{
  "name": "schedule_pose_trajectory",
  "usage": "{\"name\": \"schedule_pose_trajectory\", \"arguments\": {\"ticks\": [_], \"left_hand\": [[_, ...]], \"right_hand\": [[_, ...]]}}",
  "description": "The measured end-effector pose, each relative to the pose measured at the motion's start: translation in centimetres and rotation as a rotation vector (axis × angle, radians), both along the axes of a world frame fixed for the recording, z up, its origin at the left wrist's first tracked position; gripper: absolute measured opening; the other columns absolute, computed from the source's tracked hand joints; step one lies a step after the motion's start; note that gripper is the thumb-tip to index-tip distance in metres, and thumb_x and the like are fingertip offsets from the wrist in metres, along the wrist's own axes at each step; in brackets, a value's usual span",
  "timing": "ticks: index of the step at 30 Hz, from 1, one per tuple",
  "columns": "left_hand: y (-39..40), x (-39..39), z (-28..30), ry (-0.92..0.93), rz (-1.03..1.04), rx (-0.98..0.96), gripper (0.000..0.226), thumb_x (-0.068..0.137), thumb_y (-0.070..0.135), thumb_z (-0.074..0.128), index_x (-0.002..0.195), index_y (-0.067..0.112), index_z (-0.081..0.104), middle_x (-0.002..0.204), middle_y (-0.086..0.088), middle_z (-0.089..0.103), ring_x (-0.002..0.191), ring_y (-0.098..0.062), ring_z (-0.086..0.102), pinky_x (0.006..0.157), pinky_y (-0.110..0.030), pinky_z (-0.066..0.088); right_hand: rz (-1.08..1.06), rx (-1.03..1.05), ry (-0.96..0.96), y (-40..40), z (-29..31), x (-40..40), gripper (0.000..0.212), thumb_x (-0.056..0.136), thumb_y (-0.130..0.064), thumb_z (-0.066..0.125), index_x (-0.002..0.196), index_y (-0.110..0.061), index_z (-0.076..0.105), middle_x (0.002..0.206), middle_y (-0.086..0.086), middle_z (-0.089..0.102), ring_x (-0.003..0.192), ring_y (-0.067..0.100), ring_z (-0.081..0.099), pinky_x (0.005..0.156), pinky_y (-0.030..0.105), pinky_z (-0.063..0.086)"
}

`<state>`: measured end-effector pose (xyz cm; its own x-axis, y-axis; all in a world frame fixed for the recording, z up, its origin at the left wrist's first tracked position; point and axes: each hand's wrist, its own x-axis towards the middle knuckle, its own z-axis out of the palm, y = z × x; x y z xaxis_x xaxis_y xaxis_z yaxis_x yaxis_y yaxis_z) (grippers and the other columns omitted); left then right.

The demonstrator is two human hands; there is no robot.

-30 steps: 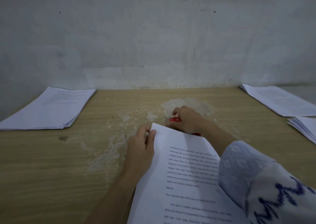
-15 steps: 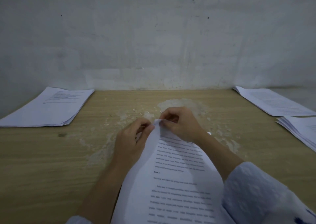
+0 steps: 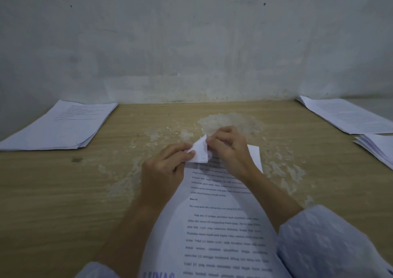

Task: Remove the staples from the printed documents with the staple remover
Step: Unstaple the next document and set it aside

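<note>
document point(image 3: 223, 220) corner pinched, stacks point(image 3: 57, 126) beside

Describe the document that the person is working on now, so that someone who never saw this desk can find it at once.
Start from the wooden desk against the grey wall. Paper stacks lie at its left and right edges, but the document lies in the middle near the front, between the person's forearms. Only this one has its top corner folded up, pinched by the left hand and right hand.
</note>
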<state>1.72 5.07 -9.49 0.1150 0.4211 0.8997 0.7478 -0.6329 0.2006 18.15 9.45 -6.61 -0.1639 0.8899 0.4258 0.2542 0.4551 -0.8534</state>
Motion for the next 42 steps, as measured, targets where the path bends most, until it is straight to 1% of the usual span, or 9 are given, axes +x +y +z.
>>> {"name": "schedule_pose_trajectory", "arguments": {"ticks": [3,8,13,18,27,32,35,39,42], "left_hand": [[0.1,0.0,0.0,-0.005,0.013,0.024,0.016,0.083,0.006,0.06,0.08,0.006,0.076,0.089,-0.008,0.073,0.076,-0.017,0.07,0.058,-0.028,0.055],[0.0,0.3,0.1,0.08,0.01,0.081,0.012,0.081,0.006,0.064,0.081,0.006,0.076,0.09,-0.008,0.073,0.077,-0.017,0.07,0.053,-0.029,0.055],[-0.3,0.4,0.4,0.15,0.006,0.078,0.016,0.074,0.023,0.076,0.083,0.01,0.076,0.092,-0.007,0.073,0.077,-0.015,0.07,0.053,-0.028,0.056],[-0.1,0.5,0.5,0.177,0.03,0.093,0.009,0.077,0.016,0.073,0.082,0.009,0.077,0.09,-0.007,0.073,0.073,-0.017,0.071,0.047,-0.028,0.054],[-0.3,0.7,0.8,0.193,0.059,0.063,0.016,0.074,0.026,0.076,0.078,0.011,0.075,0.09,-0.004,0.073,0.069,-0.015,0.07,0.046,-0.026,0.053],[-0.2,1.2,0.9,0.14,0.1,0.053,0.01,0.076,0.019,0.074,0.077,0.009,0.074,0.086,-0.001,0.074,0.067,-0.012,0.069,0.048,-0.025,0.052],[-0.8,1.8,1.6,-0.149,0.035,-0.182,0.014,0.084,0.021,0.065,0.084,0.008,0.071,0.079,0.005,0.071,0.071,-0.005,0.064,0.059,-0.015,0.051],[-1.0,2.4,2.9,-0.788,-0.083,-0.567,0.011,0.088,0.015,0.061,0.083,0.024,0.066,0.075,0.01,0.069,0.07,-0.004,0.065,0.062,-0.016,0.052],[-0.8,2.2,3.5,-0.996,-0.222,-0.698,0.018,0.088,0.012,0.059,0.081,0.028,0.065,0.069,0.014,0.072,0.064,0.0,0.066,0.059,-0.013,0.053]], "right_hand": [[0.115,-0.052,-0.014,0.0,0.4,0.0,0.031,0.081,-0.015,0.067,0.054,-0.029,0.061,0.08,-0.007,0.055,0.1,0.015,0.05,0.084,0.02,0.035],[0.262,-0.175,0.096,-0.1,1.0,0.6,0.03,0.085,-0.001,0.059,0.058,-0.014,0.056,0.075,0.005,0.054,0.093,0.031,0.053,0.069,0.005,0.04],[0.365,-0.278,0.157,0.3,0.6,1.0,0.014,0.083,-0.013,0.059,0.071,-0.006,0.061,0.08,0.013,0.056,0.077,0.024,0.053,0.072,0.031,0.044],[0.363,-0.288,0.167,0.3,0.5,1.1,0.015,0.09,-0.003,0.053,0.078,-0.002,0.062,0.081,0.013,0.058,0.076,0.023,0.055,0.073,0.03,0.045],[0.332,-0.272,0.15,0.1,0.5,1.0,0.021,0.09,-0.004,0.054,0.07,-0.008,0.061,0.075,0.009,0.057,0.073,0.019,0.053,0.072,0.028,0.043],[0.254,-0.213,0.076,0.2,0.4,0.6,0.021,0.092,-0.009,0.053,0.074,-0.006,0.064,0.074,0.011,0.059,0.074,0.019,0.055,0.075,0.03,0.044],[0.202,-0.154,0.069,0.0,0.5,0.4,0.03,0.096,-0.017,0.046,0.074,-0.006,0.064,0.076,0.009,0.061,0.078,0.016,0.057,0.077,0.022,0.043],[0.016,0.035,-0.026,0.1,-0.1,0.1,0.009,0.089,-0.01,0.056,0.083,-0.016,0.052,0.083,-0.003,0.051,0.075,0.007,0.047,0.072,0.012,0.037],[-0.021,0.211,-0.096,0.5,-0.5,0.0,0.015,0.085,-0.002,0.058,0.089,-0.016,0.055,0.093,-0.003,0.053,0.079,-0.002,0.05,0.074,0.006,0.038]]}}
